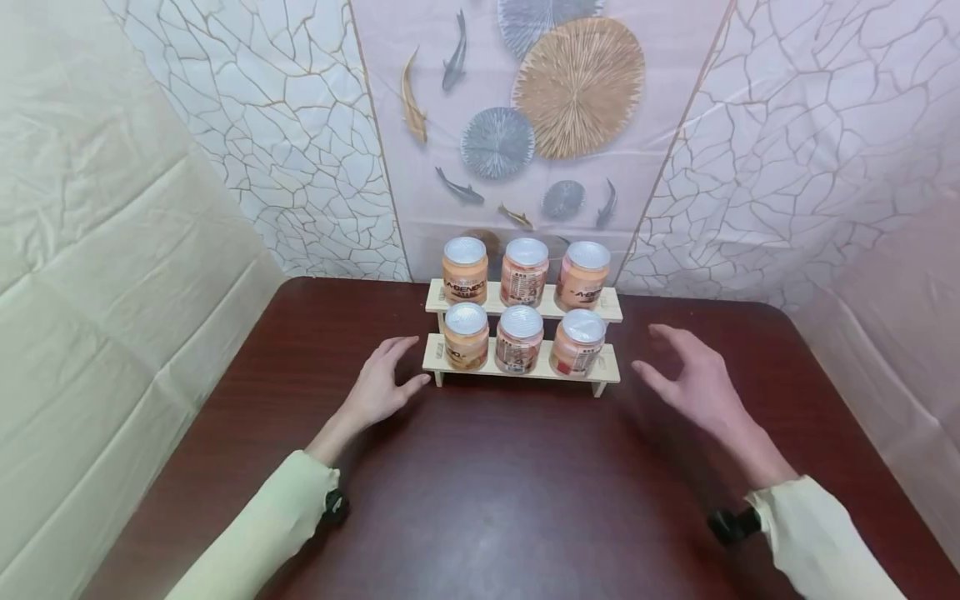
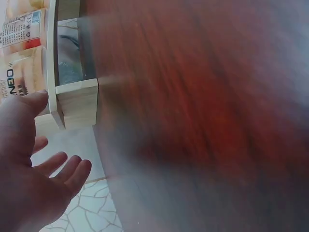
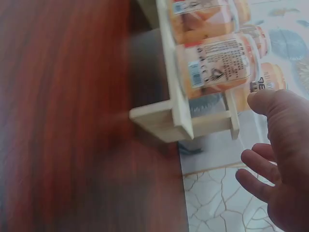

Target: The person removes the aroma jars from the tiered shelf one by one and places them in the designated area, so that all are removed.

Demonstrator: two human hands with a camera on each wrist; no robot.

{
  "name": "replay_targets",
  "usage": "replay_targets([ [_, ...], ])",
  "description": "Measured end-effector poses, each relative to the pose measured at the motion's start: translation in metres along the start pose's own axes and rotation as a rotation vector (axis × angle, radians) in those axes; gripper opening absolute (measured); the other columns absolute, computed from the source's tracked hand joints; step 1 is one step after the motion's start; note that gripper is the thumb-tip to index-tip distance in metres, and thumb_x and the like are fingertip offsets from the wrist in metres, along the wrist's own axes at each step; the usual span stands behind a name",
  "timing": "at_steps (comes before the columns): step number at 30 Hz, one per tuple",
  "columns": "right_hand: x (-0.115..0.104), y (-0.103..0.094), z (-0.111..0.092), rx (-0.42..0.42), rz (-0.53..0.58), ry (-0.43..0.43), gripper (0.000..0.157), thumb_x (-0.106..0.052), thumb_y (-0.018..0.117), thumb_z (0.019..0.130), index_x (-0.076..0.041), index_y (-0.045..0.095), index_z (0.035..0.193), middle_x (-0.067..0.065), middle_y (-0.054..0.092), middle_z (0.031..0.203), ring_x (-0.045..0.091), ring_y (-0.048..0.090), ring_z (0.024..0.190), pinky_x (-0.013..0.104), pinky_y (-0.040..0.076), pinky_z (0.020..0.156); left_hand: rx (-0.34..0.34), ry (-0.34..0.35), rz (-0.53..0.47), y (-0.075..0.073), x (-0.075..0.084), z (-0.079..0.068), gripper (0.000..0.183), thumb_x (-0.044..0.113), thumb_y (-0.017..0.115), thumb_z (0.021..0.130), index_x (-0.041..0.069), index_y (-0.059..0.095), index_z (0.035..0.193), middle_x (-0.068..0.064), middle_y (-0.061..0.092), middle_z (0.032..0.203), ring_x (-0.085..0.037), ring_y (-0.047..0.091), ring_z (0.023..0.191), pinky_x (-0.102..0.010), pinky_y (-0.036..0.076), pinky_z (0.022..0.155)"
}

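Observation:
Several jars with silver lids and orange contents stand in two rows on a pale wooden two-step rack [image 1: 525, 372]. My left hand [image 1: 381, 385] is just off the rack's left end, fingers spread and holding nothing. Nearest to it is the front-left jar [image 1: 467, 337]; in the left wrist view the thumb overlaps the rack's edge by that jar [image 2: 29, 72]. Off the right end hovers my right hand [image 1: 693, 379], thumb and fingers apart with nothing between them. The front-right jar [image 1: 577, 343] is closest to it, its printed label [image 3: 219, 63] facing the right wrist camera.
The rack stands toward the back of a dark reddish-brown table [image 1: 480, 500]. Behind it hangs a patterned cloth [image 1: 300, 133] with fish and round leaf shapes. Pale cloth walls [image 1: 97, 275] flank the table on both sides.

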State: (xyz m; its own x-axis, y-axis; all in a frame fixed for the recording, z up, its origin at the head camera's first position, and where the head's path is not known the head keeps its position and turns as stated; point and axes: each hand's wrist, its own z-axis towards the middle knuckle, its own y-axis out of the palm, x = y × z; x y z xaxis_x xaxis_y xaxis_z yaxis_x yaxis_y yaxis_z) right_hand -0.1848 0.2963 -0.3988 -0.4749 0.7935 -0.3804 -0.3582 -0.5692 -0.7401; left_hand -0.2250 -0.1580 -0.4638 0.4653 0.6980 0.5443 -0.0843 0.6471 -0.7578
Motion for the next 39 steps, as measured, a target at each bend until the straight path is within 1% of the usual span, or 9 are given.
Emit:
replay_targets([
  [4, -0.001, 0.005, 0.016, 0.024, 0.101, 0.026, 0.054, -0.005, 0.083, 0.079, 0.006, 0.059, 0.126, 0.023, 0.066, 0.110, 0.039, 0.067, 0.091, 0.051, 0.051, 0.079, 0.018, 0.023, -0.025, 0.006, -0.002, 0.008, 0.067, 0.022, 0.080, 0.083, -0.002, 0.053, 0.140, -0.024, 0.052, 0.138, -0.041, 0.049, 0.127, -0.057, 0.038, 0.102],
  [9, -0.004, 0.012, 0.035, 0.008, 0.212, 0.097, 0.052, -0.003, 0.080, 0.082, 0.007, 0.057, 0.128, 0.023, 0.066, 0.114, 0.040, 0.067, 0.095, 0.049, 0.051, 0.079, 0.009, 0.021, -0.023, 0.011, -0.006, 0.011, 0.067, 0.023, 0.082, 0.082, 0.000, 0.055, 0.139, -0.023, 0.052, 0.140, -0.041, 0.048, 0.128, -0.058, 0.037, 0.103],
  [11, -0.005, 0.013, 0.042, 0.000, 0.259, 0.116, 0.051, -0.003, 0.079, 0.084, 0.008, 0.056, 0.128, 0.024, 0.065, 0.115, 0.040, 0.067, 0.097, 0.051, 0.052, 0.079, 0.006, 0.021, -0.018, 0.013, -0.008, 0.011, 0.065, 0.024, 0.081, 0.083, 0.001, 0.056, 0.139, -0.022, 0.052, 0.141, -0.042, 0.048, 0.128, -0.059, 0.037, 0.103],
  [15, -0.008, 0.015, 0.054, -0.017, 0.325, 0.149, 0.051, -0.004, 0.077, 0.086, 0.007, 0.054, 0.130, 0.027, 0.063, 0.120, 0.041, 0.065, 0.102, 0.053, 0.052, 0.083, 0.007, 0.053, -0.008, 0.017, -0.011, 0.012, 0.063, 0.024, 0.080, 0.084, 0.002, 0.057, 0.138, -0.021, 0.053, 0.141, -0.042, 0.049, 0.127, -0.059, 0.038, 0.102],
  [18, -0.010, 0.014, 0.060, -0.031, 0.344, 0.174, 0.052, -0.006, 0.076, 0.088, 0.006, 0.052, 0.132, 0.027, 0.060, 0.125, 0.042, 0.064, 0.105, 0.053, 0.052, 0.086, 0.016, 0.087, -0.002, 0.019, -0.011, 0.014, 0.060, 0.023, 0.080, 0.085, 0.002, 0.058, 0.137, -0.021, 0.054, 0.140, -0.042, 0.050, 0.126, -0.058, 0.039, 0.102],
  [22, -0.011, 0.015, 0.067, -0.048, 0.364, 0.211, 0.055, -0.010, 0.075, 0.089, 0.005, 0.050, 0.135, 0.025, 0.057, 0.131, 0.042, 0.063, 0.108, 0.052, 0.051, 0.088, 0.028, 0.101, -0.010, 0.019, -0.009, 0.016, 0.058, 0.021, 0.080, 0.085, 0.000, 0.060, 0.135, -0.021, 0.054, 0.141, -0.042, 0.050, 0.126, -0.057, 0.038, 0.102],
  [31, -0.012, 0.020, 0.084, -0.040, 0.454, 0.218, 0.056, -0.005, 0.076, 0.087, 0.006, 0.049, 0.134, 0.028, 0.054, 0.132, 0.044, 0.056, 0.118, 0.055, 0.048, 0.093, -0.003, 0.042, -0.014, 0.017, -0.006, 0.014, 0.056, 0.022, 0.080, 0.086, 0.001, 0.061, 0.134, -0.017, 0.053, 0.143, -0.041, 0.050, 0.127, -0.059, 0.036, 0.103],
  [36, -0.013, 0.025, 0.093, -0.059, 0.487, 0.237, 0.062, -0.002, 0.075, 0.087, 0.009, 0.044, 0.139, 0.032, 0.051, 0.134, 0.047, 0.053, 0.121, 0.055, 0.046, 0.097, -0.007, 0.042, -0.027, 0.019, -0.006, 0.013, 0.056, 0.022, 0.080, 0.085, 0.002, 0.061, 0.134, -0.017, 0.053, 0.144, -0.042, 0.050, 0.126, -0.060, 0.036, 0.102],
  [39, -0.021, 0.023, 0.097, -0.068, 0.497, 0.249, 0.063, 0.002, 0.073, 0.087, 0.013, 0.041, 0.140, 0.034, 0.049, 0.135, 0.050, 0.050, 0.123, 0.057, 0.044, 0.098, -0.011, 0.043, -0.029, 0.021, -0.005, 0.013, 0.056, 0.022, 0.080, 0.085, 0.002, 0.061, 0.134, -0.017, 0.053, 0.144, -0.041, 0.050, 0.126, -0.060, 0.036, 0.102],
])
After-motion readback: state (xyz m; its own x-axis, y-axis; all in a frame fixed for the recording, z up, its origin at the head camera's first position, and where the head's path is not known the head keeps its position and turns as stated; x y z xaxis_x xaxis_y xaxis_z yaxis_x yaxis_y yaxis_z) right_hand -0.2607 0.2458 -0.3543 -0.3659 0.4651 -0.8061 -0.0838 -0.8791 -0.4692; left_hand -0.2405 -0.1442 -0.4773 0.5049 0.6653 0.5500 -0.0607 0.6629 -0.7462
